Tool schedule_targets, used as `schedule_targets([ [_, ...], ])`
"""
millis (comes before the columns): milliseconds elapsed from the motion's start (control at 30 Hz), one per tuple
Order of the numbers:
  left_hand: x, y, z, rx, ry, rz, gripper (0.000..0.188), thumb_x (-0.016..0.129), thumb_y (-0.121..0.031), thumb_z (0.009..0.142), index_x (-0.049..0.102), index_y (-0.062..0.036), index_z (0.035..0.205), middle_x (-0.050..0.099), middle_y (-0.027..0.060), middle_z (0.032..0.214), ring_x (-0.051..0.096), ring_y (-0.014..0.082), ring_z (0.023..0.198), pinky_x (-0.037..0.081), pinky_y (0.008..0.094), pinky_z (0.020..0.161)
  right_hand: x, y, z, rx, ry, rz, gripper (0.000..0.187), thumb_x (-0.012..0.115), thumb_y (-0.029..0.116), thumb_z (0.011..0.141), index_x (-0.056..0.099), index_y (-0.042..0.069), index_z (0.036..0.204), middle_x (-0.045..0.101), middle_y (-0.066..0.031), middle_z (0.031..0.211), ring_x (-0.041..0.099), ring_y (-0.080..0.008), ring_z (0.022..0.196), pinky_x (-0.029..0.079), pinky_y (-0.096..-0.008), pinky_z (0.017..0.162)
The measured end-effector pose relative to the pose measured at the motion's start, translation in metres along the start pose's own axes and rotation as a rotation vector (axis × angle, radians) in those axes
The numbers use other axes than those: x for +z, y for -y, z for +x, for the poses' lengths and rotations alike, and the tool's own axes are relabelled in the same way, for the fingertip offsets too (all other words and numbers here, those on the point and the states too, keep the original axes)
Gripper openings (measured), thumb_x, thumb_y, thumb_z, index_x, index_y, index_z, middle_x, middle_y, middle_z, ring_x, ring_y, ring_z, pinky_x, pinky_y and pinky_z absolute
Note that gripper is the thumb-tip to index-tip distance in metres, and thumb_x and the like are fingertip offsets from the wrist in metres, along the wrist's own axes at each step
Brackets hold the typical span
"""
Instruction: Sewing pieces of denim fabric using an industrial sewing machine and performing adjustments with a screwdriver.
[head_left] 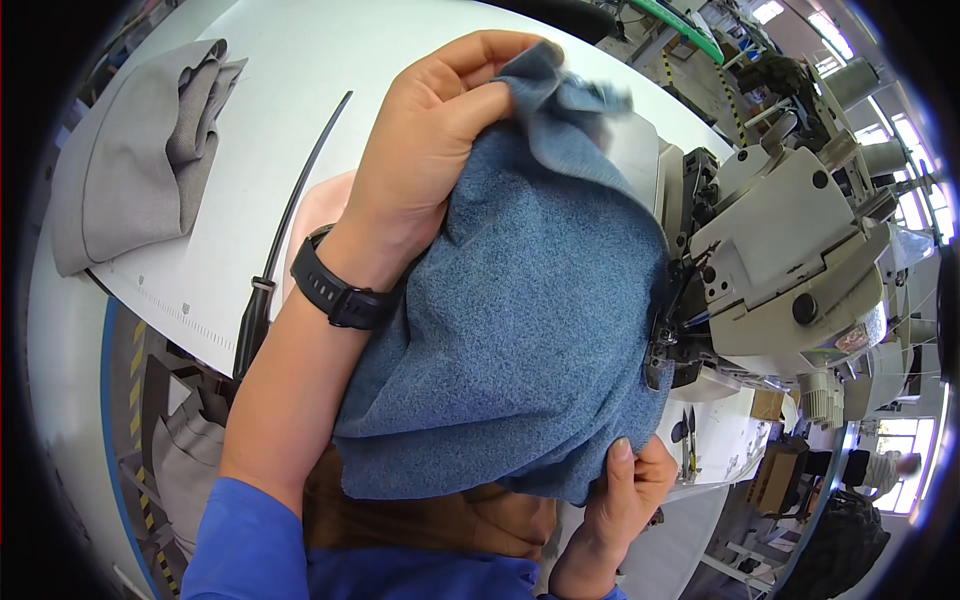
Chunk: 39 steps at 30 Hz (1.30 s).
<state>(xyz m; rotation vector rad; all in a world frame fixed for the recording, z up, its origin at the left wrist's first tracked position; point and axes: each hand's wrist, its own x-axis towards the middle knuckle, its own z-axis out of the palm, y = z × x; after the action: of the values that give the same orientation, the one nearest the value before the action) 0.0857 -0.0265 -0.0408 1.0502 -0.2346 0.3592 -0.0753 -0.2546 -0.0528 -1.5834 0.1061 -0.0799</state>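
Observation:
A piece of blue, denim-like cloth (540,300) hangs in folds between my two hands. My left hand (430,120) is up at the cloth's far end, thumb and fingers closed on a bunched corner. Low on the right, my right hand (632,490) pinches the near edge, thumb on top. The cloth's right edge lies against the needle and foot area of a cream sewing machine (790,250); the exact contact is partly hidden. Part of the bunched far end is smeared by motion.
Folded grey cloth (140,150) lies on the white table (290,60) at far left. Beside my left forearm are a long thin black tool with a handle (257,315) and a pink surface (312,205). Small tools (688,445) lie beneath the machine. Another person (885,470) is far right.

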Motion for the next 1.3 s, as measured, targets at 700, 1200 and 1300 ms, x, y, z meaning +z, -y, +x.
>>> schedule_targets([
  [700, -0.009, -0.002, -0.002, 0.019, 0.26, -0.299, 0.028, 0.041, -0.023, 0.096, 0.043, -0.0181, 0.069, 0.045, -0.003, 0.08, 0.048, 0.0048, 0.076, 0.045, 0.0204, 0.078, -0.002, -0.002, 0.0, 0.005, 0.022, 0.054, 0.024, 0.06, 0.016, 0.086, 0.06, -0.007, 0.089, 0.061, -0.0042, 0.077, 0.048, -0.007, 0.067, 0.036, -0.0201, 0.064],
  [1200, -0.017, -0.004, 0.0, 0.048, 0.319, -0.266, 0.018, 0.049, -0.021, 0.092, 0.058, -0.0089, 0.082, 0.054, 0.0135, 0.112, 0.053, 0.0164, 0.099, 0.042, 0.0301, 0.094, 0.0, -0.003, -0.002, -0.019, 0.046, 0.096, 0.019, 0.059, 0.011, 0.087, 0.062, -0.007, 0.092, 0.062, -0.003, 0.075, 0.049, -0.0045, 0.066, 0.036, -0.0177, 0.061],
  [1300, 0.008, -0.025, -0.025, 0.284, 0.022, 1.013, 0.041, 0.061, -0.032, 0.084, 0.054, 0.0006, 0.107, 0.047, 0.0224, 0.12, 0.05, 0.026, 0.108, 0.038, 0.0365, 0.098, 0.0, 0.001, 0.001, 0.029, 0.102, 0.135, 0.019, 0.058, 0.011, 0.088, 0.062, -0.007, 0.092, 0.062, -0.0018, 0.076, 0.049, -0.0033, 0.066, 0.037, -0.0166, 0.06],
])
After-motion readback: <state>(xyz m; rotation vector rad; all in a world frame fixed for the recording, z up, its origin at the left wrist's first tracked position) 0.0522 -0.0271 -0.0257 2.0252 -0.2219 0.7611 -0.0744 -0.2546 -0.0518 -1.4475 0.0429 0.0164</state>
